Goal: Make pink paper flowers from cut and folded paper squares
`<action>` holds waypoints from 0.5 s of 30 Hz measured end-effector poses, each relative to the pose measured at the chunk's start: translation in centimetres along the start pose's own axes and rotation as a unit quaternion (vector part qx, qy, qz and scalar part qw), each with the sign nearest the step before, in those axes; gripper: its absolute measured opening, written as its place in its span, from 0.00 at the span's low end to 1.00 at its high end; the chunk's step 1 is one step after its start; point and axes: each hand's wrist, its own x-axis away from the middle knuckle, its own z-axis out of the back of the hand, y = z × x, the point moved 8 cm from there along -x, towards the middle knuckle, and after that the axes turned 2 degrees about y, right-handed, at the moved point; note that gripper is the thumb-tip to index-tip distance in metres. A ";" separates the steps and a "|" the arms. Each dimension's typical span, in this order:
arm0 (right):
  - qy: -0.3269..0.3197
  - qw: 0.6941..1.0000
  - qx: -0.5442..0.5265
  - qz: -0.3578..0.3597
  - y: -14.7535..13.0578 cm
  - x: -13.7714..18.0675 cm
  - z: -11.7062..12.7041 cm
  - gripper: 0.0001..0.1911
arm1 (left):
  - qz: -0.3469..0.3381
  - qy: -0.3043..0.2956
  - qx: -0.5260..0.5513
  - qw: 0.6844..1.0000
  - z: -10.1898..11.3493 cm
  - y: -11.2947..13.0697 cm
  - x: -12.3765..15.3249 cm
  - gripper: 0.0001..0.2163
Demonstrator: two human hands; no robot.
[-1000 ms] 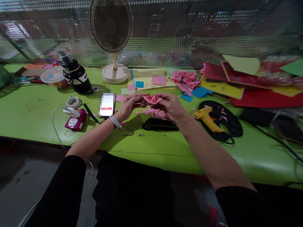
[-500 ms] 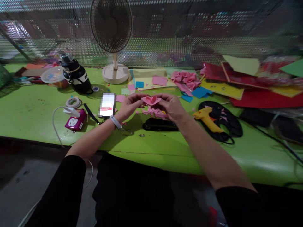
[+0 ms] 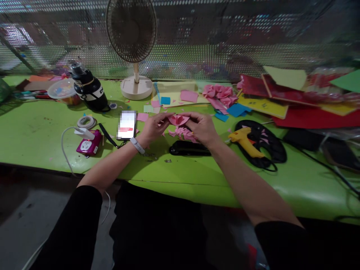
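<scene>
Pink paper [image 3: 179, 119] is lying crosswise at frame centre, its ends being pinched by the left hand [image 3: 153, 128] and right hand [image 3: 201, 128], both equally near.

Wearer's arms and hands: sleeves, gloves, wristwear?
No gloves; left hand and right hand are bare. The left sleeve and right sleeve are black, pushed up to about the elbows. A white wristband circles the left wrist. Rings too small to tell.
</scene>
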 end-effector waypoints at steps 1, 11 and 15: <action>0.000 0.999 0.032 0.025 -0.2 0.1 0.1 0.14 | -0.008 -0.001 -0.034 0.999 -0.1 0.0 0.1 0.12; 0.017 0.931 0.286 0.228 -2.3 1.1 -0.4 0.16 | -0.048 -0.033 -0.161 0.985 -0.5 0.3 0.3 0.13; 0.013 0.933 0.282 0.223 -2.1 1.1 -0.6 0.15 | -0.063 -0.053 -0.182 0.980 -0.5 0.5 0.3 0.14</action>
